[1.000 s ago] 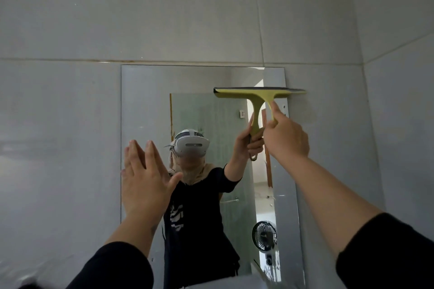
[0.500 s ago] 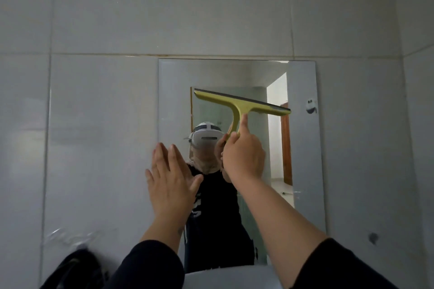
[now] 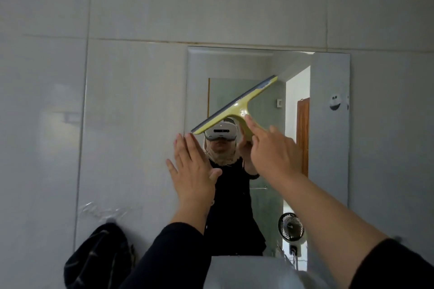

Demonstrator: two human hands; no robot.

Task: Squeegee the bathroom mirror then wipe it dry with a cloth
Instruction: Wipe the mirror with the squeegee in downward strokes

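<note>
- Nearest, at 6 o'clock: pale rim of a basin (image 3: 246, 270); both dark sleeves enter from the bottom edge.
- At 7 o'clock, a dark cloth (image 3: 98, 258) hangs on the tiled wall, well apart from both hands, untouched. Judged soft and limp; best gathered in a loose bunch for the drying pass.
- Left hand (image 3: 193, 171): spread wide and flat, fingers together pointing up, holding nothing, at the left edge of the mirror (image 3: 328, 159). Contact with glass or tile cannot be told.
- Right hand (image 3: 273, 152): closed around the handle of the yellow squeegee (image 3: 237, 107), index finger extended along the stem toward the crossbar.
- Squeegee sits at centre frame, over the mirror's left half. Blade tilted, low end at 8 o'clock near the left fingertips, high end at 2 o'clock. Whether the rubber edge presses the glass cannot be told.
- Handling judgement: light, rigid plastic with a flexible rubber lip; hold on the stem is correct, finger forward gives pressure control. Wet handle may be slippery.
- Farthest: mirror fixed to the tiled wall, fragile; even, moderate pressure advised. Squeegee stage appears in hand; wiping not yet begun.
</note>
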